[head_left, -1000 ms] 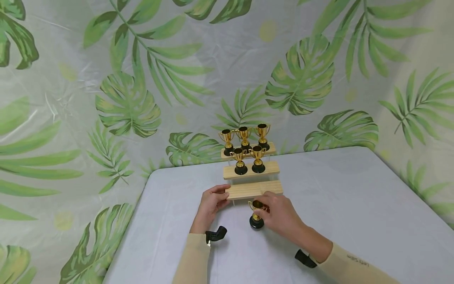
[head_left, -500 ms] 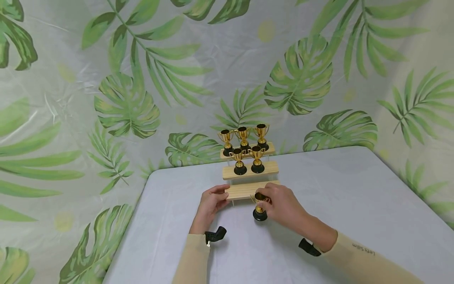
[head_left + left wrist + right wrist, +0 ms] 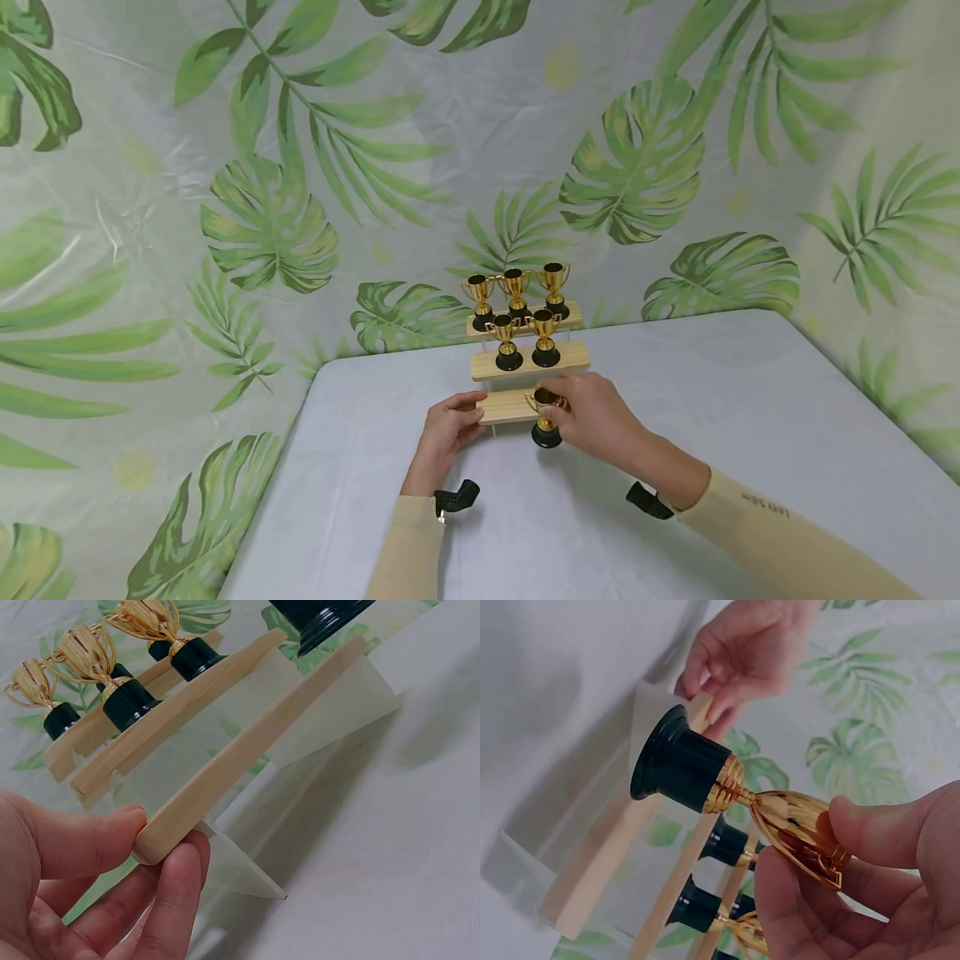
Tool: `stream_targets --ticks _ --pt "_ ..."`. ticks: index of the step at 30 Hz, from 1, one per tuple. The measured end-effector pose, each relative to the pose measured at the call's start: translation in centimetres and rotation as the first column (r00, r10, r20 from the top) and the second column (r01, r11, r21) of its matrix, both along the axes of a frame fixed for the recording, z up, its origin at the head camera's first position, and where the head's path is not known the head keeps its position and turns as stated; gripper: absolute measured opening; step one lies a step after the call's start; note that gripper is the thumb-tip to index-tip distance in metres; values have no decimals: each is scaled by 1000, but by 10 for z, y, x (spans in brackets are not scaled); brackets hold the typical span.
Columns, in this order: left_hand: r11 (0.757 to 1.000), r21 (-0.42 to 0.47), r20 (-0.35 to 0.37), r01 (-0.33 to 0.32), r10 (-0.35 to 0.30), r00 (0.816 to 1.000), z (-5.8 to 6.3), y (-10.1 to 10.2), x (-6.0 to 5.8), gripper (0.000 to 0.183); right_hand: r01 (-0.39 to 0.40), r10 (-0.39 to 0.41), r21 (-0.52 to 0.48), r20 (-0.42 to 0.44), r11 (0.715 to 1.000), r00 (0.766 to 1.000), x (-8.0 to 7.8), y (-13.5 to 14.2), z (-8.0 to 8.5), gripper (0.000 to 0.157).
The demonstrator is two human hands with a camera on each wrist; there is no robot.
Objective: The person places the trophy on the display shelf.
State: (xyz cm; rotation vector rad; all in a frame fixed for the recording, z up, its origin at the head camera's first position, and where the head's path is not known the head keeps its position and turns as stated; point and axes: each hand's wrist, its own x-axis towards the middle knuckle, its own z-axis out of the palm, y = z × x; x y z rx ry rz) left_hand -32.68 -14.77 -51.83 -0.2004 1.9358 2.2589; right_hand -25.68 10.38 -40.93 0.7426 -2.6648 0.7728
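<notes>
A three-step wooden display stand with clear supports stands on the table. My left hand pinches the left end of its lowest shelf, thumb on top and fingers beneath, as the left wrist view shows. My right hand holds a small gold trophy cup by its bowl, between thumb and fingers. The trophy's black base hangs close over the front of the lowest shelf. Two like trophies stand on the middle shelf. Three more stand on the top shelf.
The white-covered table spreads out on both sides of the stand. A leaf-patterned cloth hangs behind the table. Both wrists carry a black camera mount, seen on the left one.
My right hand has raised the trophy and carried it toward the stand's lowest shelf. The left hand keeps its grip on the shelf's end.
</notes>
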Motion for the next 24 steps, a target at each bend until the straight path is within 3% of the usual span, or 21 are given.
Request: stream_targets --ticks 24 --pt "1000 2 -12 4 -4 1000 -2 0 -1 33 -10 8 30 47 999 999 -36 -4 11 37"
